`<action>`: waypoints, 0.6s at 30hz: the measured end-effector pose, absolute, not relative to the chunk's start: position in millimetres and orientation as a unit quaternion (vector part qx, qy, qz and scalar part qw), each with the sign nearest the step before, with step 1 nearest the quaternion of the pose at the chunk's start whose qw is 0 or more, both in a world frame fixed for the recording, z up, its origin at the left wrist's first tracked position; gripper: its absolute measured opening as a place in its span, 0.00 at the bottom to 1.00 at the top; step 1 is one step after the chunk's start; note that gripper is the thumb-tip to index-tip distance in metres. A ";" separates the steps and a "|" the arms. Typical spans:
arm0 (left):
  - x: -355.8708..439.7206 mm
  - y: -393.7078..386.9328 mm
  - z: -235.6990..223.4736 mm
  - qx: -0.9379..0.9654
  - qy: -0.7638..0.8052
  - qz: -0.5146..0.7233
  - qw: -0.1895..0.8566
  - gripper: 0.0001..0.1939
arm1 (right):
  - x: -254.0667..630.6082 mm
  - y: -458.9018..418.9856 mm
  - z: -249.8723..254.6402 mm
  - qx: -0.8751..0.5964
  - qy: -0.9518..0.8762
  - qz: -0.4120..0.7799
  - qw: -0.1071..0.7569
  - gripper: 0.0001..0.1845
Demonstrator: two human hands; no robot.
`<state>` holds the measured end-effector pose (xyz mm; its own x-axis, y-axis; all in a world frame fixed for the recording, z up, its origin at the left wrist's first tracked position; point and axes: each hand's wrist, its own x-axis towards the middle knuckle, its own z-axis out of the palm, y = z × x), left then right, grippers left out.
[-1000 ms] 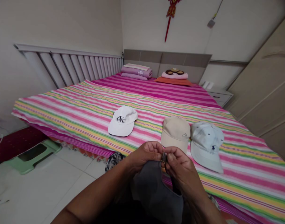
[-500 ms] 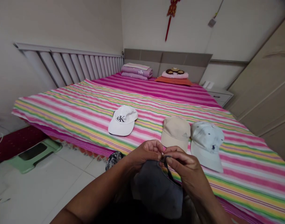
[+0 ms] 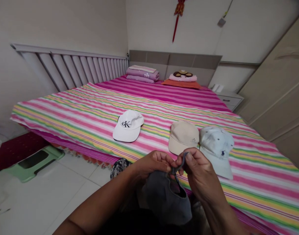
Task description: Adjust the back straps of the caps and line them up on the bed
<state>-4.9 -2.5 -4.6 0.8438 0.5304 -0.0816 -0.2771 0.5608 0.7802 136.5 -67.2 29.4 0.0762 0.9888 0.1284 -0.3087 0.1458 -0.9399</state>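
Grey cap (image 3: pixel 165 202) hangs at six o'clock, my left hand (image 3: pixel 153 163) gripping its edge, my right hand (image 3: pixel 200 173) pinching its strap (image 3: pixel 178 169). Beige cap (image 3: pixel 183 137) lies at twelve, pale blue cap (image 3: pixel 216 151) at one, white cap (image 3: pixel 128 126) at eleven, all on the striped bedspread (image 3: pixel 66 120).

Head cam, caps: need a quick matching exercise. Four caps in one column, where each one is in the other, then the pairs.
Caps:
1. white CK cap
2. beige cap
3. pale blue cap
4. dark grey cap

Places:
A. rightmost of those on the striped bedspread
B. held up by the left hand and right hand
C. leftmost on the bedspread, apart from the others
D. middle of the three on the bedspread

Pairs: 1-C, 2-D, 3-A, 4-B
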 end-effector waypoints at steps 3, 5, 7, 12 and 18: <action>-4.1 -2.4 -6.6 0.407 0.164 0.233 0.868 0.12 | 135.9 -65.1 26.6 -0.403 -0.423 0.543 0.603 0.10; -4.6 -2.0 -7.4 0.404 0.179 0.236 0.865 0.12 | 138.2 -64.1 24.5 -0.428 -0.425 0.540 0.587 0.11; -5.4 -1.9 -7.5 0.401 0.186 0.242 0.864 0.12 | 142.3 -63.5 23.7 -0.457 -0.445 0.517 0.571 0.12; -6.2 -3.3 -5.1 0.387 0.189 0.245 0.869 0.13 | 153.8 -63.6 25.3 -0.500 -0.538 0.447 0.510 0.11; -4.4 -4.4 -6.5 0.407 0.217 0.242 0.854 0.12 | 156.5 -66.0 22.2 -0.528 -0.511 0.479 0.481 0.13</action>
<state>-4.4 -4.4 -6.5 0.7889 0.5893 -0.1742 -0.2353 0.5515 0.8003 156.5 -66.0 22.2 0.0189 0.9997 -0.0147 0.0787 -0.0161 -0.9968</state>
